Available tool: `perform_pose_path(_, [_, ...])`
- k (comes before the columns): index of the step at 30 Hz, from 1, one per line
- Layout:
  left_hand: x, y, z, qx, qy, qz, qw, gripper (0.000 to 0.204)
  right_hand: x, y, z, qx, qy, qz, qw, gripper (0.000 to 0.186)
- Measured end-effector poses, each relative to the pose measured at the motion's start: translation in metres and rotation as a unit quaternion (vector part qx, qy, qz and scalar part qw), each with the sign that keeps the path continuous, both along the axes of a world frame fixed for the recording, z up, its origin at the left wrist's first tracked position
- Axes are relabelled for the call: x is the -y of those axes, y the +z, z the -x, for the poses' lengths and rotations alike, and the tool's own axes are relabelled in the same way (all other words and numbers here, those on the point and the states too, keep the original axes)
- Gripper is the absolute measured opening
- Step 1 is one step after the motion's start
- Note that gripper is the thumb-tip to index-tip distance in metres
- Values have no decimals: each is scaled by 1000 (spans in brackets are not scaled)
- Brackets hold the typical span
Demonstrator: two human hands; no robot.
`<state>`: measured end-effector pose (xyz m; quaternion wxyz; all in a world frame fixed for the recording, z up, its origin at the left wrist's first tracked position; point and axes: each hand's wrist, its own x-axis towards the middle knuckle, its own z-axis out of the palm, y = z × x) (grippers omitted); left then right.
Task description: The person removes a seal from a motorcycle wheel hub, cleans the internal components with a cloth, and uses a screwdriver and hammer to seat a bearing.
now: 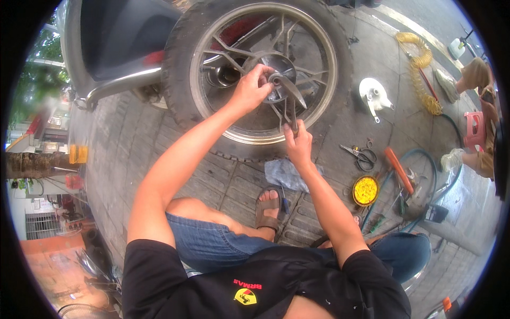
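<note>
A wheel with a black tyre [178, 64] and grey spokes [234, 50] lies flat before me. My right hand [299, 142] is closed round the handle of a hammer [293, 93], whose curved, tapering metal head is over the wheel's hub [286, 65]. My left hand [254, 89] is at the hub beside the hammer head, its thumb and fingers bent together. Whatever sits between those fingers is too small and hidden to name. Below the wheel, near my right forearm, lies a crumpled pale blue cloth [284, 174].
On the paving to the right are a white brake plate [374, 97], scissors [364, 158], a round tin of yellow stuff [365, 190], an orange-handled tool [398, 170] and a coiled yellow hose [417, 66]. Another person's legs [475, 74] are at far right. A motorcycle part [122, 42] stands upper left.
</note>
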<state>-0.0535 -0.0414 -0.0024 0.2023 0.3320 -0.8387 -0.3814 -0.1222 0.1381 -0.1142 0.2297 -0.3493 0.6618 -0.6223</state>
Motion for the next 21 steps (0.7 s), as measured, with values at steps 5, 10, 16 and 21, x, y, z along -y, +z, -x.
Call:
perform_pose_path(5, [-2,2,3,9,31,35,999,34,-2,-7,-2,9,-4,-1,1000,26])
perform_pose_path(10, [-2,5,8,27,17,54,998,35,-4,-8,-8,33,-33,-6,999,29])
perform_pose_path(16, [-1,11,-2,59,-1,107,992,35,-16,-15,-40,293,-80,-76,950,32])
perform_pose_path(21, [-23,21,-18,54,-190,346,917,31,-37,-44,-22,309,-150,-132,930,36])
